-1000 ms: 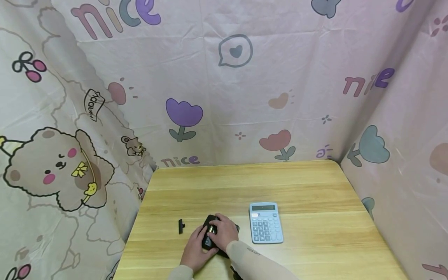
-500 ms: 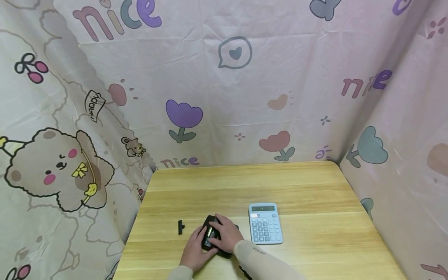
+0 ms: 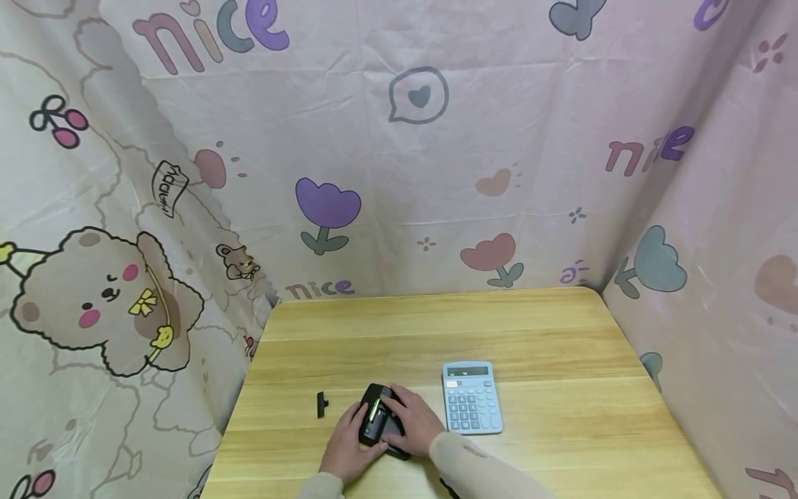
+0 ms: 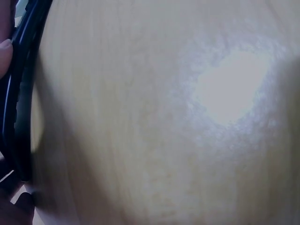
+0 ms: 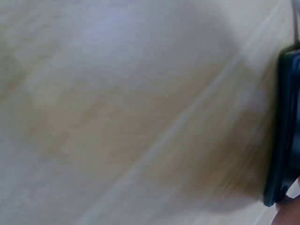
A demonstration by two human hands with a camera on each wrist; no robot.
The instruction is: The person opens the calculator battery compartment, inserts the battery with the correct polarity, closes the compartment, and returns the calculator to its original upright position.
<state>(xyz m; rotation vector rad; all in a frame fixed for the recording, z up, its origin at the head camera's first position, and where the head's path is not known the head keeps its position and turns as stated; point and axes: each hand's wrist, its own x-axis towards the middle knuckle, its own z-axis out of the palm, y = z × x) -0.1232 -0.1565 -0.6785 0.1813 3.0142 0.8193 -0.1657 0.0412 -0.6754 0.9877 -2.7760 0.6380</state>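
Observation:
A black handheld device [image 3: 372, 435] with an open battery slot lies on the table near its front. A greenish-gold battery [image 3: 375, 410] shows in the slot. My left hand [image 3: 346, 447] grips the device at its left and near edges, thumb along the near side. From the right, my right hand [image 3: 419, 424] holds it, with fingers over the upper face and the thumb lower down. In the left wrist view only the dark edge of the device [image 4: 18, 93] and some fingertips appear. A corner of the device [image 5: 283, 131] shows in the right wrist view, with a fingertip below.
A small black cover-like piece [image 3: 321, 405] with a tab lies left of the hands. To their right is a light blue calculator [image 3: 472, 398], face up. Printed cloth [image 3: 399, 173] hangs behind and beside the wooden table [image 3: 548, 333].
My right hand has drawn back to the right across the device, uncovering more of the battery slot. My left hand has stayed in nearly the same place.

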